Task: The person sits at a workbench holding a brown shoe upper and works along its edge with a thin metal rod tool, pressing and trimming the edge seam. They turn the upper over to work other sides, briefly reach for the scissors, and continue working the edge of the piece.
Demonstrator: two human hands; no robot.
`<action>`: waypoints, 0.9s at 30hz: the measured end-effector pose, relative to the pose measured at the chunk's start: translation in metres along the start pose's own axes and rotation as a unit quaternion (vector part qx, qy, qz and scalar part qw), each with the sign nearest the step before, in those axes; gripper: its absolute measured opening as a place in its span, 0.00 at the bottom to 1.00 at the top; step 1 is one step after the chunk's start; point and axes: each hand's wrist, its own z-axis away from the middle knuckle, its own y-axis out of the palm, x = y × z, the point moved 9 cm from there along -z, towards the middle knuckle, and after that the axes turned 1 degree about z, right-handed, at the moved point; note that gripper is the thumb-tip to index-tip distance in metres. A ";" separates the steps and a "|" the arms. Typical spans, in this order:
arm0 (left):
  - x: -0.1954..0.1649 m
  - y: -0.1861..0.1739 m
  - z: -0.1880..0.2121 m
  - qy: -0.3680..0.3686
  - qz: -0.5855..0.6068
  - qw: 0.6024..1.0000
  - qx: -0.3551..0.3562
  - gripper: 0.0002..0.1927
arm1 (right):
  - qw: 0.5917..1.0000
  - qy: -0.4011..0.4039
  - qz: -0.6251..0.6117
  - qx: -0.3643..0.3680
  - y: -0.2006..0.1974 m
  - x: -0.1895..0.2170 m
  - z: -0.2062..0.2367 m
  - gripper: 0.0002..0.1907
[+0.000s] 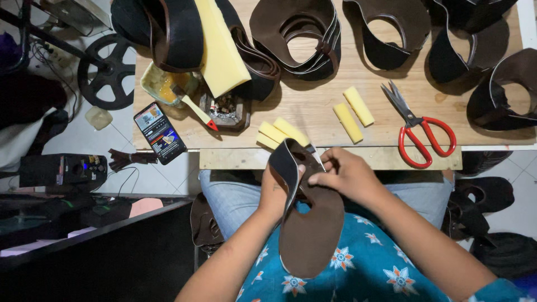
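While held upright over the lap at lower centre of the frame, brown leather piece (310, 223) gripped from behind by left hand (277, 193), thumb on its edge; pinched near its upper cut-out by right hand (344, 173), fingers pressed together. Above: yellow foam strips (279, 133) on wooden table (313, 106), red-handled scissors (422, 131) upper right, phone (160, 133) left.

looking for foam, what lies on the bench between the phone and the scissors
In the head view, a small tray with a brush, then yellow foam strips, lie between the phone and the scissors.
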 end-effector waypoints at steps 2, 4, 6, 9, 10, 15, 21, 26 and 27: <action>0.007 0.001 -0.002 -0.007 -0.019 1.000 -0.008 0.17 | 1.000 0.008 -0.015 -0.012 0.003 -0.002 -0.005 0.22; 0.016 0.000 -0.002 -0.016 -0.022 1.000 -0.009 0.16 | 0.999 0.012 -0.035 -0.033 0.004 -0.006 -0.010 0.20; 0.028 0.000 -0.006 -0.025 -0.004 1.000 0.001 0.16 | 0.996 0.011 -0.058 -0.070 0.001 -0.013 -0.013 0.17; 0.055 0.001 -0.014 -0.097 0.002 0.995 0.011 0.13 | 0.994 -0.004 -0.046 -0.100 -0.008 -0.020 -0.015 0.13; 0.050 0.001 -0.020 -0.056 0.008 0.998 0.008 0.14 | 0.991 0.007 -0.065 -0.117 -0.014 -0.026 -0.016 0.12; 0.028 0.000 -0.033 -0.020 0.048 0.996 0.079 0.16 | 0.950 -0.135 0.113 -0.259 -0.053 0.002 0.004 0.09; 0.001 -0.008 -0.029 -0.047 -0.044 0.996 0.066 0.12 | 0.939 -0.149 0.102 -0.293 -0.063 0.022 0.019 0.11; -0.001 0.009 -0.020 -0.010 0.116 0.991 0.065 0.18 | 0.996 -0.054 -0.057 -0.049 -0.005 0.010 -0.003 0.14; -0.003 0.011 -0.018 0.007 0.229 0.970 0.077 0.24 | 0.996 -0.059 -0.061 -0.035 0.004 0.010 -0.002 0.17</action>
